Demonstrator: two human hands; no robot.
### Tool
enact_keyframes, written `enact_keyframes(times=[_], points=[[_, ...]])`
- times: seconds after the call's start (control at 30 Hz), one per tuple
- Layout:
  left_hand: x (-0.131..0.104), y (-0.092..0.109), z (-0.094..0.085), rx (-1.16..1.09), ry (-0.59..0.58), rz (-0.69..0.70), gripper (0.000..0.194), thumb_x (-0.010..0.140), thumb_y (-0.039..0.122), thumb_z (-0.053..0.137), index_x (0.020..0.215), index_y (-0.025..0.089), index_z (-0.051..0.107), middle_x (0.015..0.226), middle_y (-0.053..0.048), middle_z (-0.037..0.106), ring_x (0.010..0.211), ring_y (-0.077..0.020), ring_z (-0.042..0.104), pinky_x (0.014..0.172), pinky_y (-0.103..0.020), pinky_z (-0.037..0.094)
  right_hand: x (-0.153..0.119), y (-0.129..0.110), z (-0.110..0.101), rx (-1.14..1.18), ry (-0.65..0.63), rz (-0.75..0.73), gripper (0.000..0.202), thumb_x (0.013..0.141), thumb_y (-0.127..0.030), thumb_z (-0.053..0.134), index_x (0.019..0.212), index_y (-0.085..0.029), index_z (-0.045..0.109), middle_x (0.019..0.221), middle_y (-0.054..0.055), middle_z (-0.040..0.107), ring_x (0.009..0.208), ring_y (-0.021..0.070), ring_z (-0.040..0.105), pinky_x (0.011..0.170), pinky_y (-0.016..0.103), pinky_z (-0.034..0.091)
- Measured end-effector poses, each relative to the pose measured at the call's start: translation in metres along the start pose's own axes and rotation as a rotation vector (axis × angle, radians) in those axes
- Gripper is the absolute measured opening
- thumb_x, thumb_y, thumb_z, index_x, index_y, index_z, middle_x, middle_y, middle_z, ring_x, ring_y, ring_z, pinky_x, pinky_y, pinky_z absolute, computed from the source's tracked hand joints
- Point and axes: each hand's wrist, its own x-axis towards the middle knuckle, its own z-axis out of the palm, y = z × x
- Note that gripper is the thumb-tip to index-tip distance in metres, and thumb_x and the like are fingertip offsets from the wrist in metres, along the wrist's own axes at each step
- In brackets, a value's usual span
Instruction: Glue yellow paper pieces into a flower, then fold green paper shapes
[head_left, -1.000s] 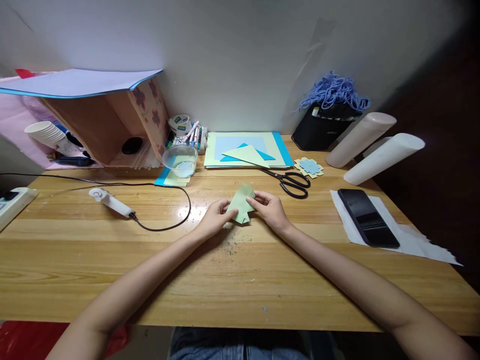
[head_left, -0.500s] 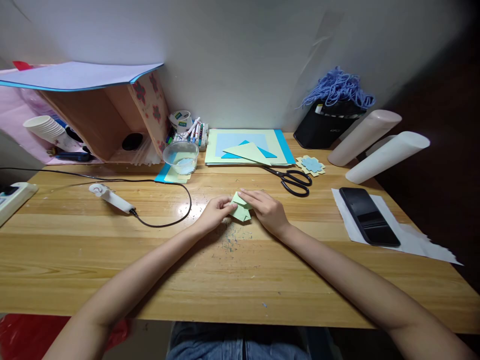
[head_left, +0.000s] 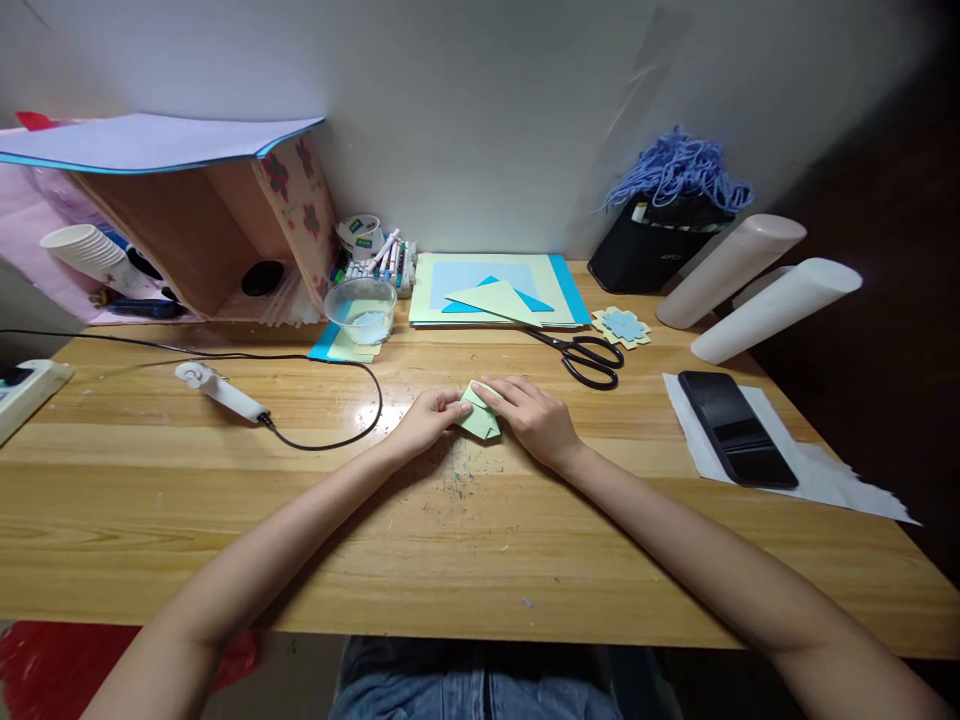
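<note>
A small folded piece of pale green paper [head_left: 480, 422] lies between my hands at the middle of the wooden table. My left hand [head_left: 429, 420] pinches its left edge, the thumb on top. From the right, my right hand [head_left: 529, 415] holds the paper's upper part, fingertips pressing on the folded flap. Dark specks of scrap are scattered on the table just below the paper.
Black-handled scissors [head_left: 592, 360] lie behind my right hand, beside stacked coloured sheets [head_left: 555, 290] and a paper flower [head_left: 622, 327]. A corded white tool [head_left: 225, 393] rests left, a clear bowl [head_left: 360, 310] behind it. A phone [head_left: 736, 430] sits right.
The fingers of my right hand have shifted slightly on the paper's upper flap, and the paper's right side looks flatter. The whole view has moved slightly.
</note>
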Motion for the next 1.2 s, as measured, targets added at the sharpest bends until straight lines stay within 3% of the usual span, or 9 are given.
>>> enact_keyframes(times=[0.27, 0.67, 0.93, 1.07, 1.2], points=[[0.001, 0.002, -0.002, -0.007, -0.060, 0.005, 0.028, 0.072, 0.034, 0.059, 0.089, 0.011, 0.064, 0.078, -0.005, 0.064, 0.072, -0.0139, 0.057, 0.071, -0.025, 0.041, 0.000, 0.000, 0.000, -0.068, -0.015, -0.039, 0.040, 0.089, -0.015, 0.038, 0.127, -0.026, 0.043, 0.121, 0.002, 0.055, 0.102, 0.0173, 0.051, 0.068, 0.027, 0.042], [0.002, 0.000, -0.006, -0.016, -0.077, -0.019, 0.026, 0.072, 0.035, 0.059, 0.080, 0.010, 0.061, 0.074, -0.005, 0.061, 0.066, -0.0124, 0.055, 0.065, -0.024, 0.041, 0.001, -0.001, 0.000, -0.053, -0.018, -0.072, 0.040, 0.089, -0.014, 0.038, 0.126, -0.026, 0.043, 0.120, 0.003, 0.056, 0.100, 0.0168, 0.052, 0.070, 0.026, 0.042], [0.002, 0.002, -0.002, 0.056, 0.035, -0.031, 0.029, 0.074, 0.038, 0.057, 0.072, 0.009, 0.060, 0.064, -0.002, 0.057, 0.056, -0.0094, 0.048, 0.055, -0.022, 0.035, 0.002, -0.003, 0.001, -0.021, -0.006, -0.098, 0.041, 0.087, -0.013, 0.040, 0.127, -0.022, 0.043, 0.120, 0.006, 0.056, 0.101, 0.0172, 0.052, 0.076, 0.027, 0.043], [0.004, 0.000, -0.003, 0.035, 0.077, -0.036, 0.026, 0.073, 0.035, 0.057, 0.074, 0.008, 0.060, 0.063, -0.003, 0.057, 0.054, -0.0089, 0.047, 0.053, -0.021, 0.034, 0.003, -0.001, 0.000, 0.218, -0.029, -0.003, 0.047, 0.083, -0.014, 0.041, 0.129, -0.021, 0.040, 0.118, 0.006, 0.056, 0.101, 0.0189, 0.052, 0.080, 0.030, 0.043], [0.002, 0.001, -0.003, 0.050, 0.069, -0.030, 0.026, 0.074, 0.034, 0.056, 0.078, 0.009, 0.061, 0.068, -0.005, 0.060, 0.057, -0.0100, 0.050, 0.054, -0.021, 0.035, 0.005, 0.007, 0.001, 0.671, -0.030, 0.287, 0.036, 0.086, -0.024, 0.037, 0.118, -0.018, 0.051, 0.100, 0.006, 0.064, 0.086, 0.0170, 0.057, 0.075, 0.029, 0.044]])
